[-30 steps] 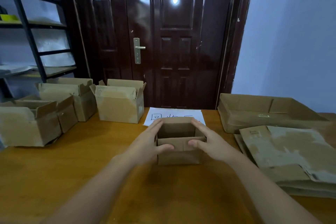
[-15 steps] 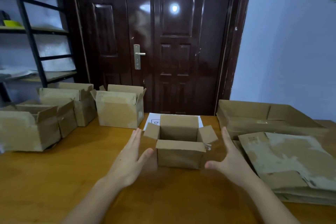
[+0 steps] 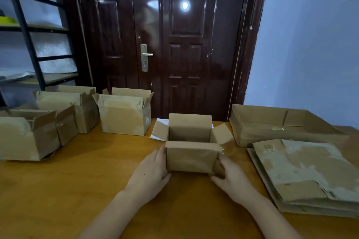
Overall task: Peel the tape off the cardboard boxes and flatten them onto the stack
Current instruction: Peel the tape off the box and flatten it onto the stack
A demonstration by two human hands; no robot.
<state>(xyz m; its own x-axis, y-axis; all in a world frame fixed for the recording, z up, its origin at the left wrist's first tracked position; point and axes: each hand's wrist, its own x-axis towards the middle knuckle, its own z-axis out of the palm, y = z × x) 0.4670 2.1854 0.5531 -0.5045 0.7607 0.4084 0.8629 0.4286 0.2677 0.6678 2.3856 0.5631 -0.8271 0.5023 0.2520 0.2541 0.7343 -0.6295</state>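
Note:
A small cardboard box [image 3: 191,159] stands upright at the table's middle, all its top flaps spread open. My left hand [image 3: 149,176] lies flat against its left wall, thumb at the lower front edge. My right hand [image 3: 232,178] presses the right wall low down, fingers straight along the corner. A torn shred [image 3: 221,149] sticks out at the front flap's right end. The stack of flattened cardboard [image 3: 303,172] lies to the right of the box.
Behind the stack sits a shallow tray-like carton [image 3: 272,128]. Several open boxes [image 3: 124,116] stand along the table's left back. A white sheet [image 3: 162,122] lies under the small box. Bare wooden table [image 3: 77,190] stretches front left. A dark door and a metal shelf [image 3: 29,44] are behind.
My hands let go of the box top and the flaps sprang open. Both hands swung outward, then came back in against the box's lower sides.

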